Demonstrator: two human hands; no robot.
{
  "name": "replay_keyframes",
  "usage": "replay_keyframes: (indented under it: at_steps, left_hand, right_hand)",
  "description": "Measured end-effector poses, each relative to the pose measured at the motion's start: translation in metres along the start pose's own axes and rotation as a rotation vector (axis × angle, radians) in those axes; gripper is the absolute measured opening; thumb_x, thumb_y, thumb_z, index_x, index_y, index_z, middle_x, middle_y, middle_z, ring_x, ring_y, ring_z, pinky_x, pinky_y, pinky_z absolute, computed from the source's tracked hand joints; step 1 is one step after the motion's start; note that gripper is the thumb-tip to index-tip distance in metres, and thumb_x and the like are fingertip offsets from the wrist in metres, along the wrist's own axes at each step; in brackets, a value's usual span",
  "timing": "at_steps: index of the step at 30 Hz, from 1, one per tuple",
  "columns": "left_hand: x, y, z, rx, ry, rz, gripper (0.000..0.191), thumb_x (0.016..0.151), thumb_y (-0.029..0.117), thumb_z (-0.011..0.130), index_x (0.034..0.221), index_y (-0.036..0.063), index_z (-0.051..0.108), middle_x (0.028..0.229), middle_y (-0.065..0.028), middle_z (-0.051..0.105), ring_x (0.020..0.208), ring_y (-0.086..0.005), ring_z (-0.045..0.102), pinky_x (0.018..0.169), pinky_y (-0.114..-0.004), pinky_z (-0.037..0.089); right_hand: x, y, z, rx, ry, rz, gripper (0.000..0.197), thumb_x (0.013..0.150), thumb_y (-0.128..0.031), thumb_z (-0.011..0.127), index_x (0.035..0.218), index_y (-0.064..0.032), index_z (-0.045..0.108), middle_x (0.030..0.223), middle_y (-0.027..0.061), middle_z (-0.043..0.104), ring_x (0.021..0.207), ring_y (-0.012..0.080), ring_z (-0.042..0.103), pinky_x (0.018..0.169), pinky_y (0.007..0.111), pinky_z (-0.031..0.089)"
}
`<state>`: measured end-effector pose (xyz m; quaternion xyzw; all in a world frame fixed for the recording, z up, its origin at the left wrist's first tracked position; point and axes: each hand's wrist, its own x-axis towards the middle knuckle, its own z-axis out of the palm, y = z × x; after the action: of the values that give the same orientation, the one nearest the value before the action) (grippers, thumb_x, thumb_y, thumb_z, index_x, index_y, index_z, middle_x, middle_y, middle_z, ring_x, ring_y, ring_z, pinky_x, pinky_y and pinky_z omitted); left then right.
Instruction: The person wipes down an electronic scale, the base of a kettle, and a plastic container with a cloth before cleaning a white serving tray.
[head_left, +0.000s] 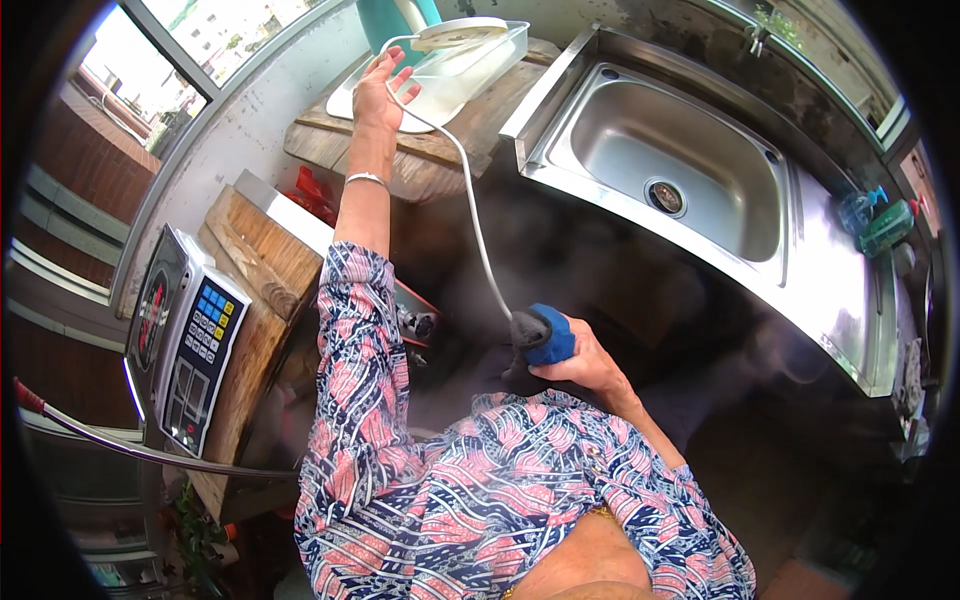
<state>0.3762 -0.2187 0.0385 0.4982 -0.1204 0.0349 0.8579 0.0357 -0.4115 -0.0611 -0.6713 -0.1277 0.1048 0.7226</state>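
Observation:
My left hand (379, 94) is stretched out above the wooden boards, palm up and fingers apart. A white cable (466, 161) runs across its fingers and palm, and they do not close around it. One end of the cable meets a white round lid-like piece (461, 32) resting on a clear plastic container (495, 64). Its other end goes down to a bundle of blue and dark grey cloth (551, 337). My right hand (589, 360) grips this cloth in front of my chest. Whatever the cloth wraps around is hidden.
A steel sink (675, 150) stands at the right, with soap bottles (889, 225) at its far end. At the left, a digital scale (199, 352) sits on a wooden table (262, 360). A teal jug (394, 22) is behind the container, and a red bag (311, 196) lies below the boards.

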Motion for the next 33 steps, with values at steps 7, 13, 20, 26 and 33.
replay_keyframes:
  at_steps: [7, 13, 20, 26, 33]
  left_hand:
    - [-0.010, -0.001, 0.004, -0.162, -0.211, 0.301, 0.022, 0.090, 0.027, 0.048, 0.105, 0.0139, 0.057, 0.133, -0.0100, 0.042, 0.126, -0.0404, 0.031, 0.094, -0.064, 0.030]
    - [-0.012, 0.015, -0.002, -0.575, -0.257, 0.457, 0.021, 0.089, 0.034, 0.048, 0.098, 0.0196, 0.059, 0.124, -0.0069, 0.053, 0.116, -0.0368, 0.046, 0.088, -0.074, 0.028]
    - [-0.014, 0.017, -0.015, -0.606, -0.147, 0.448, 0.026, 0.092, 0.034, 0.041, 0.099, 0.0136, 0.057, 0.121, -0.0074, 0.055, 0.113, -0.0378, 0.049, 0.091, -0.064, 0.039]
    - [0.008, -0.026, -0.001, -0.780, 0.175, 0.397, 0.028, 0.096, 0.032, 0.031, 0.099, 0.0081, 0.046, 0.115, -0.0119, 0.056, 0.102, -0.0352, 0.055, 0.090, -0.055, 0.044]
    - [0.021, -0.024, 0.010, -0.675, 0.184, 0.441, 0.029, 0.096, 0.030, 0.030, 0.101, 0.0066, 0.046, 0.113, -0.0135, 0.056, 0.108, -0.0299, 0.053, 0.094, -0.049, 0.042]
  right_hand:
    - [0.000, -0.002, 0.002, -0.043, -0.007, 0.011, 0.035, 0.063, -0.011, 0.071, 0.094, -0.0053, 0.057, 0.084, 0.0002, 0.056, 0.077, 0.0106, 0.050, 0.077, 0.025, 0.041]
    - [0.003, 0.001, -0.004, -0.040, 0.008, -0.011, 0.039, 0.061, -0.013, 0.072, 0.096, -0.0052, 0.057, 0.086, 0.0008, 0.058, 0.079, 0.0112, 0.051, 0.078, 0.025, 0.042]
    - [0.011, 0.005, -0.006, -0.021, 0.021, -0.036, 0.043, 0.059, -0.015, 0.073, 0.099, -0.0053, 0.058, 0.087, 0.0013, 0.058, 0.079, 0.0121, 0.052, 0.079, 0.026, 0.043]
    - [0.032, 0.010, -0.001, 0.034, 0.032, 0.000, 0.044, 0.060, -0.013, 0.072, 0.101, -0.0046, 0.057, 0.088, 0.0006, 0.057, 0.081, 0.0111, 0.051, 0.082, 0.024, 0.040]
    - [0.031, 0.008, -0.005, 0.188, 0.131, -0.030, 0.050, 0.060, -0.007, 0.070, 0.109, -0.0027, 0.056, 0.093, 0.0003, 0.057, 0.086, 0.0114, 0.051, 0.083, 0.024, 0.039]
